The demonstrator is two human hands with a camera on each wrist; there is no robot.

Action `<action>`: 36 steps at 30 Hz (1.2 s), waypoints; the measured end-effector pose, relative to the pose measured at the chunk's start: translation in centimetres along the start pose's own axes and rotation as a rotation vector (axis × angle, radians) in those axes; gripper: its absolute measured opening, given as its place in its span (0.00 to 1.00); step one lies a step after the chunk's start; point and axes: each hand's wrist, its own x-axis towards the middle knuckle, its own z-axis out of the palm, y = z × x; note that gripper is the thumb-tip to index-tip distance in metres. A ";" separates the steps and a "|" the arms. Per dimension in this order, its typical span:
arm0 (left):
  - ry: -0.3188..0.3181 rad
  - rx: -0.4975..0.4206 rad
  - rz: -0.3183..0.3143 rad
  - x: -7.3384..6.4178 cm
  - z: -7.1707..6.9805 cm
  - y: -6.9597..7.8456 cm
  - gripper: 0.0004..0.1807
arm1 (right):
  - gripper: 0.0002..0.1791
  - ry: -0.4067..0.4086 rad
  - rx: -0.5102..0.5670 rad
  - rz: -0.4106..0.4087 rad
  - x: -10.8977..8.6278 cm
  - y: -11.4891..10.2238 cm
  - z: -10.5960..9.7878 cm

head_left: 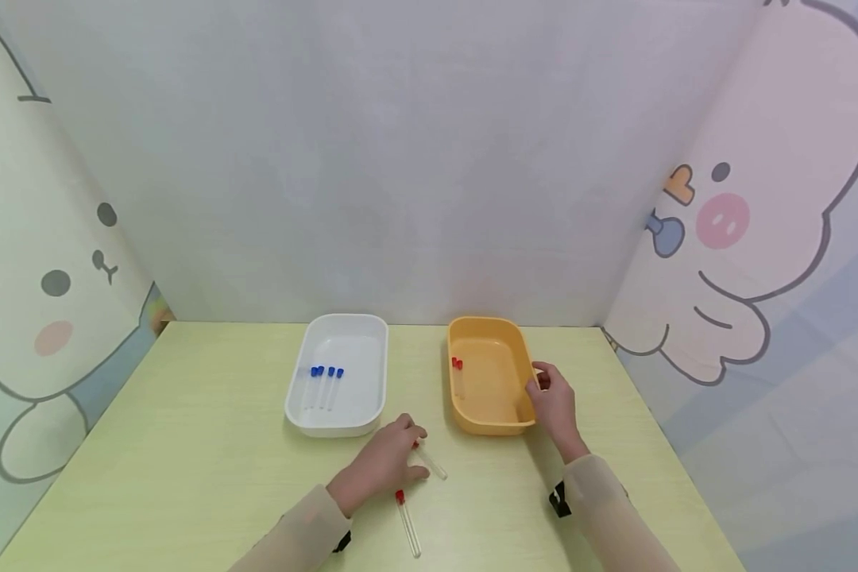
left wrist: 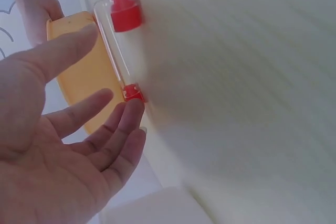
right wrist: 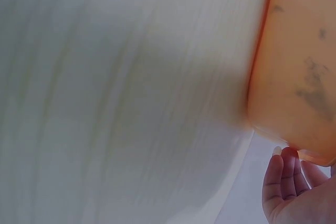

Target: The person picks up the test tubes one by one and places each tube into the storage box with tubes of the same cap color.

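Note:
Over the pale table, my left hand reaches with fingers and thumb spread around a clear test tube with a red cap. In the left wrist view its fingertips are right at that red cap, and nothing is gripped. Closer to me lies a second red-capped tube. My right hand holds the right rim of the orange tray, thumb on the inner side. Red-capped tubes lie inside this tray at its left. Only part of the right hand shows in the right wrist view.
Left of the orange tray stands a white tray, holding several blue-capped tubes side by side. Behind the table hangs a pale curtain, with cartoon-printed cloth at the sides.

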 end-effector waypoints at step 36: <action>-0.056 -0.063 0.024 2.0 0.2 1.0 0.43 | 0.23 0.009 0.000 0.005 -0.1 -0.1 0.0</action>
